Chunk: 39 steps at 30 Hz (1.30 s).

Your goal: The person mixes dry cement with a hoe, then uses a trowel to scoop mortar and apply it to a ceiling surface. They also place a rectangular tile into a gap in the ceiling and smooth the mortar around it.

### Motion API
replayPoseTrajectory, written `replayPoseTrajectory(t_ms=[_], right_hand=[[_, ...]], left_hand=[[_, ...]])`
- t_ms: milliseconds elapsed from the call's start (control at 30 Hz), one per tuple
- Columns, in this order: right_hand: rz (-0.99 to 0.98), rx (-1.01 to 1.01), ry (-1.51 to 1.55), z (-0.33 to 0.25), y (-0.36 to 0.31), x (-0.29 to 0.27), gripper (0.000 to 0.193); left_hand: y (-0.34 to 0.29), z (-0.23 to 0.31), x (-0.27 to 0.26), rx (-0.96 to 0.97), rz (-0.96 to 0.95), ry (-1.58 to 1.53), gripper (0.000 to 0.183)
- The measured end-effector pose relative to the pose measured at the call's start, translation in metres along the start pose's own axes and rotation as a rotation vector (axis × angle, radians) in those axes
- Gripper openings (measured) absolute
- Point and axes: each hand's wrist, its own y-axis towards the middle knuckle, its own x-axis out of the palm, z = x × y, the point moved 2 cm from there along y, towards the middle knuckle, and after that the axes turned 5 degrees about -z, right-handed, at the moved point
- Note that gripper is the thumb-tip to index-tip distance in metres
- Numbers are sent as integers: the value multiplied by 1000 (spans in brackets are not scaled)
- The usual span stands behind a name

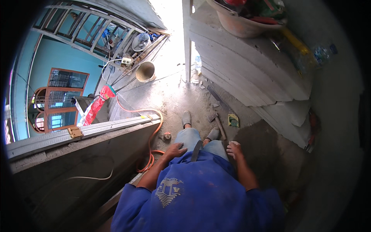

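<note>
My left hand (176, 150) is by my left thigh, its fingers loosely stretched and holding nothing. My right hand (234, 150) hangs beside my right thigh, fingers apart and bare of any tool. On the floor ahead of my feet lies a hammer (220, 126) with a wooden handle. Right of it is a handsaw with a yellow handle (233, 120), its dark blade (217, 97) running away from me. A small round orange-and-dark object (167, 136) sits on the floor to the left of my legs. An orange hose or cable (151, 143) loops near my left forearm.
Grey panels (247, 69) lean in a stack at the right, below a tub (243, 25) of tools and a plastic bottle (324, 54). At the left runs a low wall topped by a metal bar (104, 128). Farther off are a bucket (145, 72) and a ladder (92, 29).
</note>
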Motion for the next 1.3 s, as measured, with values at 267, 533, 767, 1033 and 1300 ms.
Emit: replayPoseTrajectory(t_ms=[267,533,767,1033,1300], right_hand=[[130,50,117,-66,-20,-29,57],[106,187,12,-93,-17,68,50],[221,276,-128,-108,-15,134,26],[220,528,-20,-230,56,274,41],[179,651,56,-267,100,329,46]], left_hand=[[27,-8,-14,110,206,-65,68],[105,-62,-108,-111,316,-560,55],[301,-197,-249,-372,203,-1191,71],[530,-305,-371,-347,400,-1786,92],[617,-375,-440,-360,716,-2078,75]])
